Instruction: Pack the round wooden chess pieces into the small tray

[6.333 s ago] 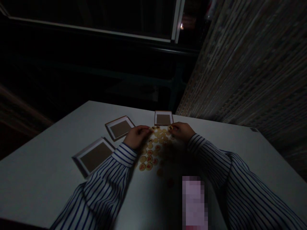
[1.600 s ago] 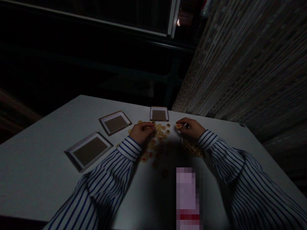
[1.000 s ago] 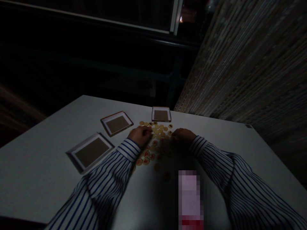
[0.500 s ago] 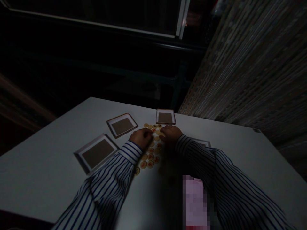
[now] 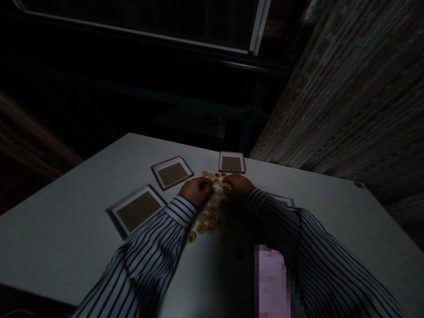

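The left hand (image 5: 197,192) and right hand (image 5: 237,185) sit apart, near each other, among round discs (image 5: 210,228) spread on the white worktop (image 5: 76,221) — fingertip handling of single discs, it seems. One shows at the right fingertips; whether either hand grips cannot be told. The next move calls for a light pinch — the discs look flat, yellowish, some marked red or black.

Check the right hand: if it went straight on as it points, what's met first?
Ahead of the right hand, probably the round pieces first, then the left hand. Height is unclear, so it might pass above the pieces.
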A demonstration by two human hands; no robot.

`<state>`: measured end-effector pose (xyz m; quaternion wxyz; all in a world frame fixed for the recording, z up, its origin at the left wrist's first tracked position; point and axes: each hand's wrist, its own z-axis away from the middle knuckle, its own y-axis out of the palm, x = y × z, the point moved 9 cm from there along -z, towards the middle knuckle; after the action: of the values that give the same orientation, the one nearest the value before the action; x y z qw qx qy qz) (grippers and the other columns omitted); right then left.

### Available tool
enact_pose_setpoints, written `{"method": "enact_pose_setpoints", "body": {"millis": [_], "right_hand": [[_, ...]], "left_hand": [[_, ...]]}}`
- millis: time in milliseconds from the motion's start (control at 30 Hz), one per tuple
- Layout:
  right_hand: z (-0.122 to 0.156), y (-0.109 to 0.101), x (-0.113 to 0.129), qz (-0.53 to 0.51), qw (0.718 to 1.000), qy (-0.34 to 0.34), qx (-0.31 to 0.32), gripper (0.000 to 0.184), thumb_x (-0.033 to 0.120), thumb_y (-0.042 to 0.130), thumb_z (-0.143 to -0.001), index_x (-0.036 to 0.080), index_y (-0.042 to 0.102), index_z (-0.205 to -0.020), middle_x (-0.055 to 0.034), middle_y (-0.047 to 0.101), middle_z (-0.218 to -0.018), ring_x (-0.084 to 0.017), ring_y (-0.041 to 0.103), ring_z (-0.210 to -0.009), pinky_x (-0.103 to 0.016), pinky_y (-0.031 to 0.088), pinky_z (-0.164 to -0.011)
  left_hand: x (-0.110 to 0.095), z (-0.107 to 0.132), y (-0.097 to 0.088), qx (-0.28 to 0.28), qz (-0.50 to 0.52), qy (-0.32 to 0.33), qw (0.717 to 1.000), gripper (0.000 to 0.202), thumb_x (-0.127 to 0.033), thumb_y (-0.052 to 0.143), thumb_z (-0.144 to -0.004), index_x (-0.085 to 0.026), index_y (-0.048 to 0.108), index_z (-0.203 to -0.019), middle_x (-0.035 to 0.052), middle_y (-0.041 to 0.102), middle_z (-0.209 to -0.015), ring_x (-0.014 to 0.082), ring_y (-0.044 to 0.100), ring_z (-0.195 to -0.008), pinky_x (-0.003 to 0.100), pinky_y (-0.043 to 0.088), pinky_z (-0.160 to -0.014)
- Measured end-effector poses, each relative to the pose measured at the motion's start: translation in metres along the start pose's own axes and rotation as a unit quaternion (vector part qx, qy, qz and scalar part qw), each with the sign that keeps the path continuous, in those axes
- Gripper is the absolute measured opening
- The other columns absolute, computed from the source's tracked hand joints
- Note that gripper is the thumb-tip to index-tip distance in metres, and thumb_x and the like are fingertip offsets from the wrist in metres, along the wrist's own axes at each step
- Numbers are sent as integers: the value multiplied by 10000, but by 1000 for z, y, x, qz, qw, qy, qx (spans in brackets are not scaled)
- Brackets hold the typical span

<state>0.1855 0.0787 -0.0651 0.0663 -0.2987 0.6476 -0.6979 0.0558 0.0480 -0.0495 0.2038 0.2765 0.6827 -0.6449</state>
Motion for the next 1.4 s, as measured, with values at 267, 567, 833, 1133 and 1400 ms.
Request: {"method": "enact_pose_setpoints", "body": {"millis": [267, 567, 833, 1133, 1400], "right_hand": [[5, 1, -17, -510, 856, 82, 11, 270, 334, 624, -628, 152, 632, -827, 35, 583, -615, -60, 474, -510, -190, 358, -485], [15, 1, -3, -611, 785, 100, 32, 322, 357, 702, -537, 157, 583, -760, 65, 527, -520, -44, 422, -432, -175, 282, -416], [22, -10, -13, -559, 819, 130, 10, 225, 306, 677, -598, 173, 560, -737, 4, 638, -696, -60, 485, -497, -168, 340, -419], [39, -18, -42, -513, 846, 140, -14, 180, 295, 617, -635, 163, 535, -727, -28, 633, -792, -59, 487, -518, -154, 342, -389], [44, -20, -58, -440, 891, 107, -32, 193, 331, 566, -664, 155, 552, -742, 1, 599, -665, -83, 516, -549, -194, 392, -480]], "left_hand": [[-27, 7, 4, -20, 54, 91, 994, 351, -349, 575, -676, -187, 619, -984, 46, 652, -932, 170, 585, -827, 285, 453, -777], [-51, 14, -4, -47, 32, 154, 986, 315, -337, 559, -719, -188, 614, -991, 54, 623, -927, 173, 571, -861, 289, 442, -789], [-30, -1, 0, -11, -15, 90, 996, 340, -364, 547, -694, -179, 633, -966, 62, 654, -893, 191, 592, -804, 291, 452, -754], [-23, -25, 30, 78, -223, 92, 967, 340, -327, 489, -722, -210, 642, -1002, 95, 649, -975, 244, 592, -897, 305, 439, -773], [-23, -34, 38, 115, -272, 85, 952, 314, -365, 519, -701, -232, 667, -945, 98, 642, -955, 249, 587, -894, 300, 442, -751]]}}
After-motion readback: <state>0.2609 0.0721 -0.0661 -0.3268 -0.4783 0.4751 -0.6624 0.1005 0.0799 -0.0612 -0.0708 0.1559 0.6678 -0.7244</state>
